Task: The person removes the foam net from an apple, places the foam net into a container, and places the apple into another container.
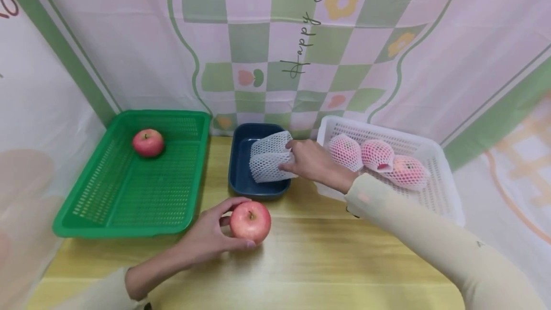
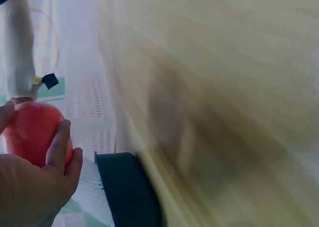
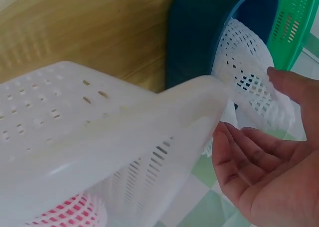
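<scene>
The left hand (image 1: 211,228) is clamped round a bare, glossy pinkish-red apple (image 1: 250,222) at lower centre of the head view, thumb on one side, fingers on the other. At centre, the right hand (image 1: 312,159) has thumb and fingers apart against white foam-mesh sleeves (image 1: 266,169); whether they pinch cannot be told. The step appears to be handling mesh beside an unwrapped apple; the next move likely calls for a steady left hold and light right fingertips. The sleeves lie in a dark blue rectangular tray (image 1: 235,166). Beyond, a green plastic basket (image 1: 125,231) at left holds another bare apple (image 1: 148,143); a white plastic basket (image 1: 387,133) at right holds three mesh-wrapped apples (image 1: 344,152).
</scene>
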A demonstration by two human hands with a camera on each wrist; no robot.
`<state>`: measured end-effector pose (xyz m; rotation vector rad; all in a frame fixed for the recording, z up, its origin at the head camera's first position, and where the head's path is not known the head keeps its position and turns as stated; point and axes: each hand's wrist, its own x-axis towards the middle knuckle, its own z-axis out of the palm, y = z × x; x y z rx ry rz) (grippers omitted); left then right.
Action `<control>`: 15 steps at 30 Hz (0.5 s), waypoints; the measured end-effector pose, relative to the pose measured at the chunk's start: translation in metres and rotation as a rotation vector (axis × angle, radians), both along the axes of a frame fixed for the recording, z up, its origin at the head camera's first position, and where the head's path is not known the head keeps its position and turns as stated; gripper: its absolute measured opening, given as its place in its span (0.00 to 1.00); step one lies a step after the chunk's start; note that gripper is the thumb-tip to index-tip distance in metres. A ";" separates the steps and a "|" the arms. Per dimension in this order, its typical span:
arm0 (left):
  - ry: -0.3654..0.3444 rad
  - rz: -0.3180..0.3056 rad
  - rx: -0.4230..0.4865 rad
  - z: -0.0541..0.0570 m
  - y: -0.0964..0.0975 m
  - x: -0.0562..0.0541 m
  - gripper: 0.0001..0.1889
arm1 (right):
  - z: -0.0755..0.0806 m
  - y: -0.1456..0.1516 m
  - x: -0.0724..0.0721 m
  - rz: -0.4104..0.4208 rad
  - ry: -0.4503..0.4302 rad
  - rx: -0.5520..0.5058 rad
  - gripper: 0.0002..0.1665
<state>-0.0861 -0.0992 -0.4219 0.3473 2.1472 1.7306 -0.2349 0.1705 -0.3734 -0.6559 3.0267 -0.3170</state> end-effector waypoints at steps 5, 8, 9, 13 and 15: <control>-0.001 0.019 0.002 0.010 -0.005 -0.001 0.43 | 0.003 0.001 0.001 -0.015 -0.025 -0.010 0.41; -0.013 0.044 -0.016 0.018 -0.009 -0.002 0.44 | 0.005 0.003 0.003 -0.006 -0.027 -0.024 0.44; -0.015 0.055 -0.030 0.020 -0.010 -0.003 0.44 | 0.005 0.004 0.004 0.001 -0.024 -0.027 0.45; -0.009 0.079 -0.057 0.030 -0.017 -0.007 0.45 | 0.010 0.008 0.008 0.016 -0.020 -0.042 0.47; -0.003 0.082 -0.051 0.033 -0.021 -0.009 0.45 | 0.014 0.010 0.010 0.019 -0.018 -0.047 0.48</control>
